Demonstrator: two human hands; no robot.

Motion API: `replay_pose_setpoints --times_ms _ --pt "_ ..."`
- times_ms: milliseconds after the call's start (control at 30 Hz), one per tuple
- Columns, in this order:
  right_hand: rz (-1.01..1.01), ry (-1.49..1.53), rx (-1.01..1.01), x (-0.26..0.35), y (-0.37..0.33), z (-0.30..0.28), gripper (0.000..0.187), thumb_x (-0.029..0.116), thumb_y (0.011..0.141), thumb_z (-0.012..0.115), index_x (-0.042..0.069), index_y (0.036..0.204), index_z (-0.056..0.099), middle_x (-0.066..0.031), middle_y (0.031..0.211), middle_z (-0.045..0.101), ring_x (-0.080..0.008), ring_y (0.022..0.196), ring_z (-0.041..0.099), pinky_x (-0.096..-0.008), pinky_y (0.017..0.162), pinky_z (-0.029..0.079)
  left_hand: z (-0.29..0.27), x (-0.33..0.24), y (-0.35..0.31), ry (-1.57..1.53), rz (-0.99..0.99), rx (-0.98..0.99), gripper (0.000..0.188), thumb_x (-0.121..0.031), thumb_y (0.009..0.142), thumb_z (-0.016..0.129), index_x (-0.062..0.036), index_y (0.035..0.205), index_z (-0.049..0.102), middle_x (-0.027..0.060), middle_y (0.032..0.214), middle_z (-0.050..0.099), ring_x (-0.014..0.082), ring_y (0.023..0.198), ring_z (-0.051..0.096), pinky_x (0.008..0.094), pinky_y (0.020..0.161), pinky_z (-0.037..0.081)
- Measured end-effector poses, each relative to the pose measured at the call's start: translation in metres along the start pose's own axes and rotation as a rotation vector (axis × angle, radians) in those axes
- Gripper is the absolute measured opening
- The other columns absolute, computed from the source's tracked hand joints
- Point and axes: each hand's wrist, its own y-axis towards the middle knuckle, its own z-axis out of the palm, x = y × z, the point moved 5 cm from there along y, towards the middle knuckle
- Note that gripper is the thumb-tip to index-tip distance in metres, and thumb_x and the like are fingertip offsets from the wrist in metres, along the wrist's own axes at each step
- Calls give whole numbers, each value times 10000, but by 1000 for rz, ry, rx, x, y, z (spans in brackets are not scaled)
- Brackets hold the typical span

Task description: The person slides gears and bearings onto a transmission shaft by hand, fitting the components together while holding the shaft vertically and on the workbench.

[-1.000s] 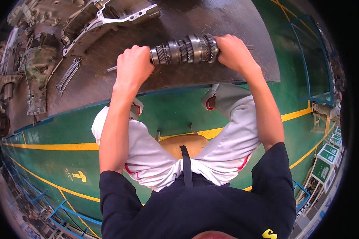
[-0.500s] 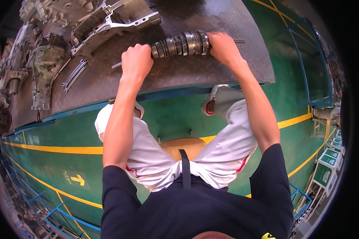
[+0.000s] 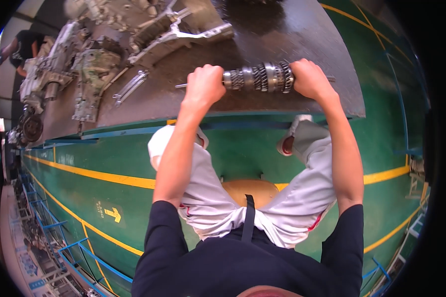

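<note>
A gear shaft [image 3: 258,77] with several steel gears along it lies level across both my hands, over the near part of the metal table. My left hand [image 3: 204,88] is closed in a fist around its left end. A thin rod end pokes out to the left of that fist. My right hand [image 3: 311,79] grips the other end, just beyond the largest gear. A short tip shows past it on the right. Both palms are hidden, and I cannot tell if the gears touch the tabletop.
Two or so wrenches [image 3: 130,88] lie left of my left hand. Behind them are cast metal housings [image 3: 96,67] and an opened gearcase half [image 3: 183,32]. The table's [image 3: 282,105] edge runs before my knees. A person [image 3: 25,49] is at the far left.
The whole view has shifted and turned, so the table and shaft appear farther right and more level. Both hands keep their hold on the gear shaft. A person now shows at the far left.
</note>
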Motion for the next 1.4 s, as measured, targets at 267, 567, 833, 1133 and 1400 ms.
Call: replay_pose_setpoints --times_ms 267,567,833,1133,1400 --pt "28 115 -113 -9 36 4 366 -77 777 525 -18 1134 583 -267 1056 658 -457 1016 612 -526 886 488 15 8 30 -59 -23 -133 142 -85 729 655 -5 845 672 257 883 680 430 889 668 525 792 543" --pt "-3 120 -103 -28 48 8 455 -98 760 479 -55 1209 540 -310 1081 635 -498 1077 560 -529 935 452 6 13 31 -208 29 -60 252 -205 814 685 12 943 669 275 944 678 458 953 640 524 856 531" --pt "-39 143 -17 -16 24 -5 713 68 732 625 -20 1417 451 -262 1323 573 -404 1267 515 -421 1091 398 12 8 11 -195 130 -140 187 -121 754 647 34 858 654 240 942 687 413 915 661 490 830 539" --pt "126 126 -122 -103 25 -13 440 149 801 612 44 1227 647 -204 1133 674 -366 1096 624 -405 959 474 23 5 6 -142 116 -69 354 -163 836 628 27 1135 623 208 1151 636 399 1136 569 510 959 469" --pt "201 126 13 -67 10 -15 387 243 809 608 110 1169 662 -136 1128 687 -333 1104 620 -507 999 383 22 15 5 -120 90 -2 427 -101 828 617 7 1239 576 196 1254 589 388 1199 541 560 965 465"
